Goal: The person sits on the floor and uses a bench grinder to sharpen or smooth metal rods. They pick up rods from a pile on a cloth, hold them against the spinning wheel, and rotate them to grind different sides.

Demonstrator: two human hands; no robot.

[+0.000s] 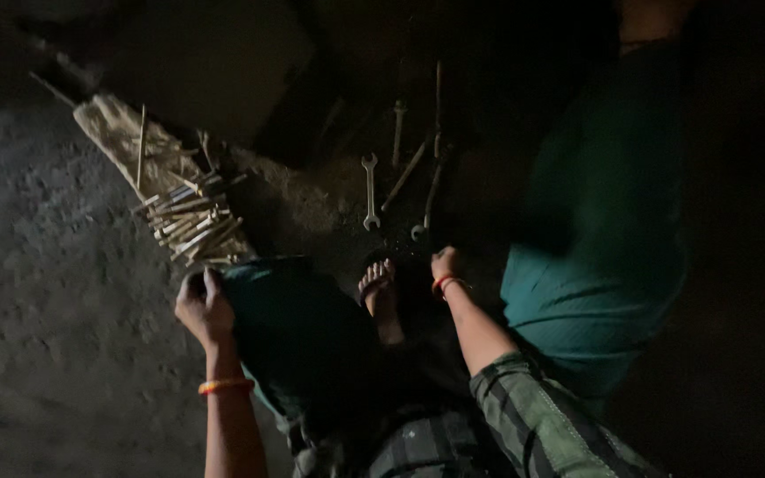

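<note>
Dim light, earthen floor (55,292). Left hand (204,305) rests on the teal-clothed knee (294,319), fingers curled over the cloth edge, just below a heap of short pale wooden sticks (189,221) on a sack. Right hand (445,264) lowered beside the bare sandalled foot (377,283); its grip cannot be told. Silver open-ended spanners (369,190) lie just beyond it on the floor.

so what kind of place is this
Probably a dim, rough workshop corner where the work is done seated on the ground. Open-ended spanners lie on the dusty dirt floor, a bundle of thin sticks rests on a board, and the left hand grips the person's knee.
</note>
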